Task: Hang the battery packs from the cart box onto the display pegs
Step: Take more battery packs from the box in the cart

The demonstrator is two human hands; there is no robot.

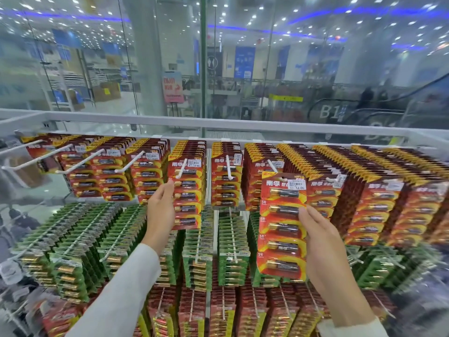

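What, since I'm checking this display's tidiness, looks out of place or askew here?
Nothing looks damaged or spilled. Only the red battery pack in the right hand is loose, held slightly tilted before the rack, apparently off any peg. The top row's left pegs show bare ends; its right pegs are packed full.

You have bright, even light from the many small white ceiling spots (254, 17) and blue light strips (245, 29) seen through the tall clear glass wall (303, 69). Shadows are faint and soft. The glass looks hazy, and the hall beyond it is out of focus. The red-and-yellow card of batteries (283, 227) in your right grip (325, 246) reads sharp. The long white metal rail (218, 124) bows with the wide lens, and the frame's corners smear.
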